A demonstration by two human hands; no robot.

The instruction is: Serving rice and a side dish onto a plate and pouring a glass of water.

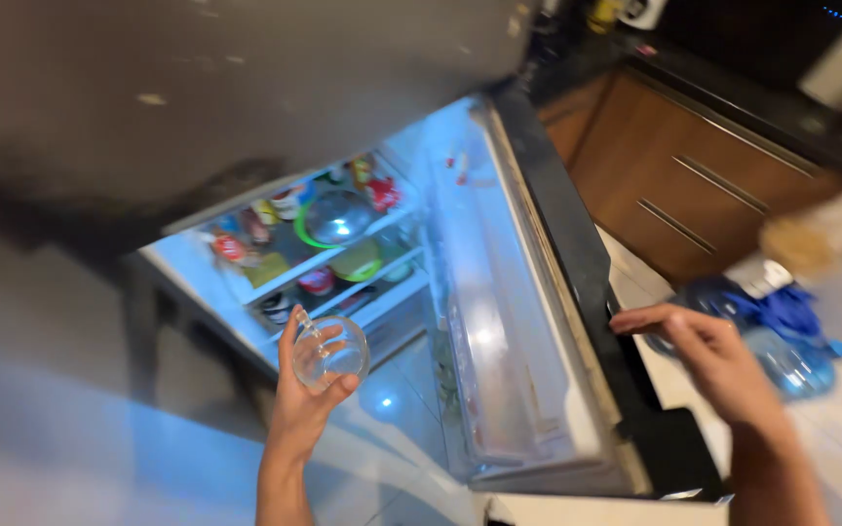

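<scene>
A small clear glass bowl, low centre of frame before the open fridge, is cupped in the left hand; seemingly empty, light, rigid, slippery, breakable, best gripped round its rim; the right hand, open, touches the door edge.

Left hand holds glass bowl; right hand touches fridge door.

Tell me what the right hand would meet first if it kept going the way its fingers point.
The right hand points left at the open fridge door; its fingertips look already at the door's dark outer edge, so that edge comes first, though depth is unclear.
</scene>
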